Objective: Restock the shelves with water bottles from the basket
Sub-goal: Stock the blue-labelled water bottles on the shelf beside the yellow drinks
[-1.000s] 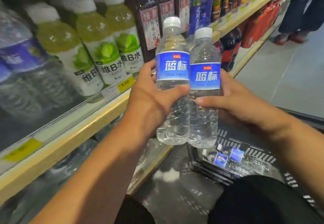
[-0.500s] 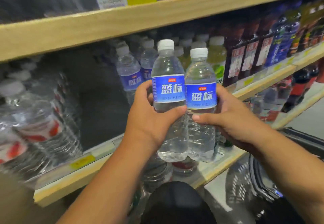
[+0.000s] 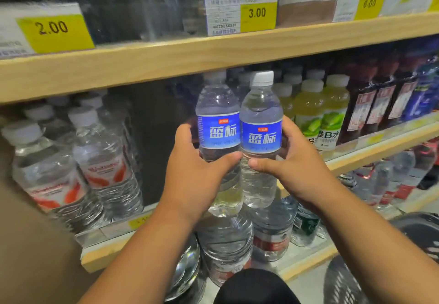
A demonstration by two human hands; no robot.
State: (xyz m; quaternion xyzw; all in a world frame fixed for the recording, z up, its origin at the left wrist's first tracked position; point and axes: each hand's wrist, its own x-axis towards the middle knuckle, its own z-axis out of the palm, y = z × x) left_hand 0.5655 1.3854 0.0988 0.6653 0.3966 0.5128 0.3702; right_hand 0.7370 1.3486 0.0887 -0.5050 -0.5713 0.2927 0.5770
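Fingers (image 3: 228,158) of the left hand (image 3: 197,175) and right hand (image 3: 297,168) are each clamped on 1 of 2 clear plastic blue-labelled water bottles (image 3: 218,127), pressed side by side, likely to slot both together into the dark gap (image 3: 161,142) on the wooden middle shelf (image 3: 380,154).

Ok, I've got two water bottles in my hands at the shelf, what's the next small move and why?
Probably push both forward into the dark gap on the middle shelf. The left hand and right hand hold the two blue-label bottles upright, side by side, and matching bottles seem to stand behind them.
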